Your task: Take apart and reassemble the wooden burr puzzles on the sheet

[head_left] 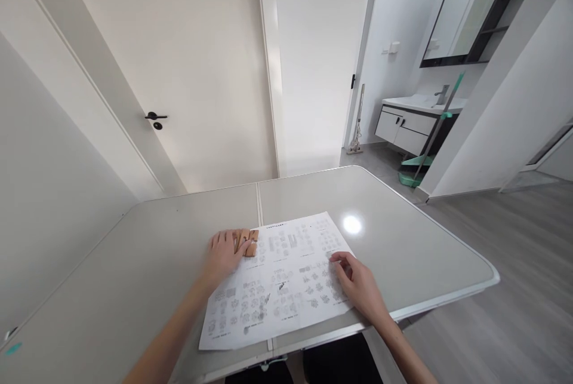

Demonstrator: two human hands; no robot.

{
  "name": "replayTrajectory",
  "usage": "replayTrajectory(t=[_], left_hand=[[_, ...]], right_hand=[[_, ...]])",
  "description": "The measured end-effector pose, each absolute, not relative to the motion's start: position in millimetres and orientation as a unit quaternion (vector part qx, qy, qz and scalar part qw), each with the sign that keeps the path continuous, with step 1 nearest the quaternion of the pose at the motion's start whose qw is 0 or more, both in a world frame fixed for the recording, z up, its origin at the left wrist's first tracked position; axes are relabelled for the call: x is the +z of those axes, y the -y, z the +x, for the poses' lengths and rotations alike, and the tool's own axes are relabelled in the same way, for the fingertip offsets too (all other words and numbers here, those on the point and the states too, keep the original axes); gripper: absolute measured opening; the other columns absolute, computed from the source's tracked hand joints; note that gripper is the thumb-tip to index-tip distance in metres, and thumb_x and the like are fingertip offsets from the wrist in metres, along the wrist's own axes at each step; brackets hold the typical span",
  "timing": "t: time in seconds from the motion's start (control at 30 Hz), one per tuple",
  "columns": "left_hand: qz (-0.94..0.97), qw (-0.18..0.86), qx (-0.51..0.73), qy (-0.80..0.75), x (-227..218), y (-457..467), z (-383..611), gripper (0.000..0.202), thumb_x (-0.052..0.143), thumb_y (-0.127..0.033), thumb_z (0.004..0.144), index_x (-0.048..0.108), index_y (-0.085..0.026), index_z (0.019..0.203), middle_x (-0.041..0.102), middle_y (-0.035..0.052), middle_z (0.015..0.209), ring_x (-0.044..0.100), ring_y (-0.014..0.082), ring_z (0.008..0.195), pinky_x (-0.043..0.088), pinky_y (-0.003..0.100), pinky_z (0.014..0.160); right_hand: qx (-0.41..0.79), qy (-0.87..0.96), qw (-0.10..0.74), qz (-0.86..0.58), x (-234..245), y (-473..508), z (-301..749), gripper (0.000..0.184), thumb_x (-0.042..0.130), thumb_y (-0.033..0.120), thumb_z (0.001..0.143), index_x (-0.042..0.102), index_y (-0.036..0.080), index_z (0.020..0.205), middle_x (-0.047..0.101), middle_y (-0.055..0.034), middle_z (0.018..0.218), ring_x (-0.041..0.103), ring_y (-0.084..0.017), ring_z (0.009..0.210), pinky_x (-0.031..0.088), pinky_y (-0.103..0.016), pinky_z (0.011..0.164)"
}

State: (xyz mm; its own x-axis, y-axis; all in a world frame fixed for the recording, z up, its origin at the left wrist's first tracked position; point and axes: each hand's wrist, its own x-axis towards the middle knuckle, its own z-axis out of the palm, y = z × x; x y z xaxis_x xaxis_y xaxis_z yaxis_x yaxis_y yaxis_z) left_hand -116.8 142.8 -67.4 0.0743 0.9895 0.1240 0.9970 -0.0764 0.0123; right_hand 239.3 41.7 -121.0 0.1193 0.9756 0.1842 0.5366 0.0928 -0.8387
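My left hand (224,257) rests at the upper left edge of a large white printed sheet (290,282). Its fingers and thumb close around several small brown wooden puzzle pieces (252,243) with notches cut in them; part of them is hidden under the fingers. On the sheet's right edge lies my right hand (357,279), loosely curled, with a gap between thumb and fingers and nothing visible in it. Rows of small grey diagrams and short lines of text cover the sheet, too small to read.
The sheet lies on a pale folding table (403,246) with a metal rim and a centre seam. Beyond it stand a white door (201,73) and a washbasin cabinet (407,124). A mop (359,121) and a green dustpan (409,178) are at the back right.
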Motion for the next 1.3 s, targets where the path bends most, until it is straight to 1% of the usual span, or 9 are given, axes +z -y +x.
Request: replayTrajectory(t=[0.13,0.23,0.4,0.73,0.83,0.93,1.13,1.23,1.3], left_hand=[[-0.742,0.050,-0.056,0.666,-80.9,-134.7,-121.6,0.063,0.025,-0.055,0.104,0.045,-0.018,0.151,0.044,0.0154,0.159,0.033,0.0358,0.148,0.025,0.050,0.119],[-0.747,0.058,-0.054,0.660,-87.6,-132.9,-123.5,0.061,0.022,-0.053,0.105,0.041,-0.023,0.155,0.040,0.0134,0.162,0.030,0.0367,0.150,0.019,0.054,0.120],[-0.737,0.073,-0.053,0.669,-91.8,-133.8,-122.0,0.058,0.016,-0.042,0.106,0.041,-0.026,0.156,0.046,0.0114,0.159,0.032,0.0360,0.149,0.018,0.056,0.120],[-0.736,0.081,-0.069,0.669,-93.9,-138.3,-118.7,0.063,0.026,-0.057,0.103,0.047,-0.027,0.153,0.049,0.0143,0.156,0.034,0.0428,0.146,0.019,0.064,0.117],[-0.733,0.075,-0.079,0.671,-96.0,-144.4,-121.9,0.059,0.022,-0.054,0.105,0.050,-0.031,0.151,0.054,0.0118,0.152,0.038,0.0415,0.144,0.022,0.065,0.115],[-0.732,0.076,-0.093,0.671,-98.9,-148.6,-124.5,0.055,0.022,-0.046,0.106,0.051,-0.032,0.150,0.056,0.0110,0.151,0.041,0.0402,0.143,0.024,0.064,0.114],[-0.746,0.080,-0.123,0.650,-104.5,-151.1,-128.9,0.053,0.030,-0.044,0.104,0.054,-0.028,0.147,0.058,0.0129,0.149,0.044,0.0416,0.139,0.036,0.061,0.108],[-0.767,0.073,-0.141,0.621,-103.3,-153.4,-134.5,0.049,0.030,-0.042,0.104,0.057,-0.030,0.144,0.060,0.0086,0.147,0.048,0.0373,0.138,0.039,0.058,0.107],[-0.789,0.063,-0.151,0.593,-100.0,-154.9,-139.3,0.047,0.032,-0.041,0.104,0.058,-0.031,0.142,0.061,0.0046,0.147,0.052,0.0313,0.135,0.041,0.052,0.109]], right_hand=[[0.266,0.607,0.414,-0.624,-121.4,-41.3,239.3,0.031,0.045,0.044,0.096,0.067,0.023,0.106,0.072,-0.0030,0.084,0.059,-0.019,0.059,0.050,-0.031,0.063],[0.270,0.606,0.411,-0.625,-121.8,-41.0,239.4,0.032,0.045,0.044,0.096,0.066,0.023,0.106,0.071,-0.0030,0.084,0.059,-0.019,0.060,0.050,-0.031,0.064],[0.277,0.607,0.399,-0.629,-121.7,-40.7,239.2,0.031,0.044,0.045,0.097,0.064,0.023,0.107,0.070,-0.0041,0.087,0.059,-0.020,0.063,0.048,-0.031,0.063],[0.273,0.607,0.402,-0.629,-124.7,-41.6,239.8,0.032,0.044,0.047,0.097,0.065,0.024,0.106,0.071,-0.0041,0.087,0.059,-0.019,0.063,0.049,-0.031,0.065],[0.274,0.605,0.402,-0.630,-124.4,-41.3,239.8,0.033,0.044,0.047,0.096,0.065,0.024,0.106,0.071,-0.0037,0.086,0.058,-0.019,0.062,0.048,-0.031,0.063],[0.279,0.604,0.400,-0.631,-123.9,-41.0,239.6,0.031,0.045,0.046,0.096,0.065,0.024,0.106,0.070,-0.0028,0.085,0.058,-0.019,0.061,0.048,-0.031,0.065],[0.283,0.603,0.397,-0.631,-124.5,-41.1,239.2,0.030,0.044,0.045,0.096,0.064,0.024,0.106,0.069,-0.0025,0.085,0.057,-0.019,0.062,0.048,-0.031,0.065],[0.286,0.602,0.397,-0.631,-124.6,-41.6,238.7,0.030,0.044,0.046,0.096,0.064,0.024,0.106,0.069,-0.0024,0.085,0.057,-0.019,0.062,0.048,-0.031,0.065],[0.288,0.601,0.400,-0.629,-124.1,-41.8,238.3,0.031,0.044,0.046,0.097,0.064,0.024,0.106,0.070,-0.0028,0.086,0.058,-0.019,0.063,0.049,-0.031,0.066]])
